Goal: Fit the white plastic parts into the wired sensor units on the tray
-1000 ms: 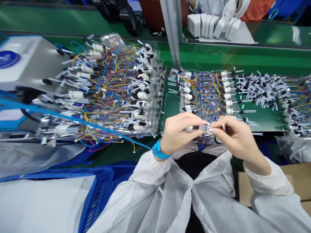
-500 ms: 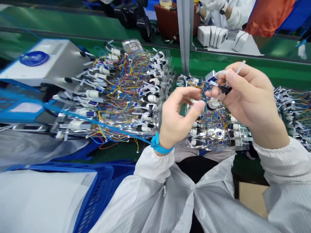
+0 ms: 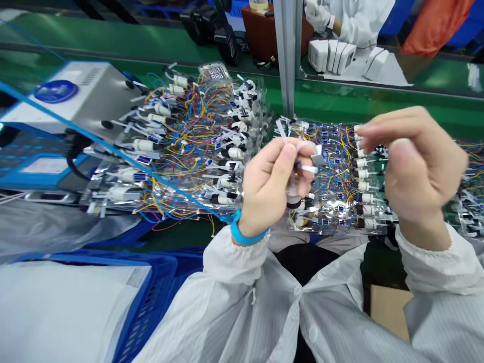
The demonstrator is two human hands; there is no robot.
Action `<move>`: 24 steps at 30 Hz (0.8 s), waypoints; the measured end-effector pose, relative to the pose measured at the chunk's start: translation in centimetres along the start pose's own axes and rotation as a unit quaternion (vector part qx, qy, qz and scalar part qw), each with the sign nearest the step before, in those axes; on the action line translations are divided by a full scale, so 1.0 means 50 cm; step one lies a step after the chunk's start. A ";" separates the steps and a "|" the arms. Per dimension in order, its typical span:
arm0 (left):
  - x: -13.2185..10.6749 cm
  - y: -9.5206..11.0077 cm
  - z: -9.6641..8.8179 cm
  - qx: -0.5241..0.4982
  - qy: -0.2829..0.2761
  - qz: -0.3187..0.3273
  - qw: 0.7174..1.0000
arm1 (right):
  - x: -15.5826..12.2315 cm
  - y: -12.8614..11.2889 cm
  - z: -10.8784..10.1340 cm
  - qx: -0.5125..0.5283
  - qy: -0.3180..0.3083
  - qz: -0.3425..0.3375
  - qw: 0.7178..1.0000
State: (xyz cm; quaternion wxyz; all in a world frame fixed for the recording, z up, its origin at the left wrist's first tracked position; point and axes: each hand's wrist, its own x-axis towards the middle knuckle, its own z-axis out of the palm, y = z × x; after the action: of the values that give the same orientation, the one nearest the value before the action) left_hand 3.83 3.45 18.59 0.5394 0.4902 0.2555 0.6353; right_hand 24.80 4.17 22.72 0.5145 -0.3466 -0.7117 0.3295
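Note:
My left hand (image 3: 270, 184) is closed on a small part with translucent tubing and a silver block (image 3: 317, 154). A white strip pokes up behind its fingers, and another white end sticks out to the right. The fingers cover much of the part. A blue wrist strap (image 3: 244, 231) with a cord circles my left wrist. To the right, my right hand (image 3: 419, 161) hangs in the air with thumb and fingers apart, holding nothing. Under and between both hands lies a clear plastic tray (image 3: 321, 228) of wired small parts, with white cylinders along its sides.
At left, a larger group of wired cylinder parts (image 3: 189, 156) lies on plastic trays, beside a grey-blue instrument (image 3: 94, 101). More parts lie at far right. A metal post (image 3: 286, 60) stands ahead. Beyond it are white housings (image 3: 333, 55) and a co-worker's gloved hand (image 3: 317, 17). Blue crates (image 3: 162, 282) sit lower left.
The small part has passed from my right hand to my left, which has closed on it. My right hand has let go and moved right.

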 end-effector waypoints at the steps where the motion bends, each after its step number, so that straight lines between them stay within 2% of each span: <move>1: -0.001 0.010 0.004 -0.016 -0.004 -0.008 1.000 | 0.004 0.016 0.000 0.007 -0.023 0.000 1.000; 3: 0.003 0.033 0.013 -0.033 -0.021 -0.012 0.999 | 0.015 0.051 0.006 0.018 -0.125 -0.010 0.992; 6: 0.017 0.066 0.022 -0.061 -0.051 0.007 0.997 | 0.028 0.092 0.024 0.093 -0.276 0.040 0.956; 10: 0.050 0.115 0.013 -0.147 -0.049 0.042 0.987 | 0.024 0.115 0.026 0.226 -0.358 0.117 0.898; 13: 0.081 0.151 0.005 -0.164 -0.012 0.051 0.985 | 0.015 0.117 0.009 0.294 -0.405 0.115 0.858; 14: 0.090 0.159 0.006 -0.160 0.025 0.051 0.985 | 0.015 0.115 0.002 0.295 -0.406 0.106 0.858; 15: 0.097 0.162 0.009 -0.158 0.065 0.057 0.984 | 0.017 0.113 -0.006 0.290 -0.386 0.099 0.870; 17: 0.104 0.156 0.018 -0.161 0.123 0.076 0.976 | 0.028 0.104 -0.018 0.281 -0.284 0.095 0.912; 18: 0.106 0.146 0.022 -0.163 0.135 0.090 0.973 | 0.038 0.100 -0.022 0.279 -0.218 0.093 0.930; 20: 0.107 0.113 0.028 -0.154 0.116 0.112 0.975 | 0.061 0.092 -0.022 0.260 -0.119 0.078 0.955; 21: 0.108 0.092 0.029 -0.138 0.091 0.115 0.980 | 0.073 0.090 -0.017 0.242 -0.110 0.065 0.962; 22: 0.111 0.069 0.028 -0.114 0.058 0.114 0.985 | 0.084 0.090 -0.009 0.223 -0.122 0.052 0.966; 24: 0.122 0.024 0.019 -0.066 -0.004 0.111 0.992 | 0.102 0.098 0.008 0.184 -0.186 0.052 0.964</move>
State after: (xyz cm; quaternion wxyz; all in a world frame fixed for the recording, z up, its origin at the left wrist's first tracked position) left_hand 4.56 8.62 22.11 0.4980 0.4810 0.1547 0.7048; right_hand 24.00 11.03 21.16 0.4102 -0.2155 -0.7028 0.5398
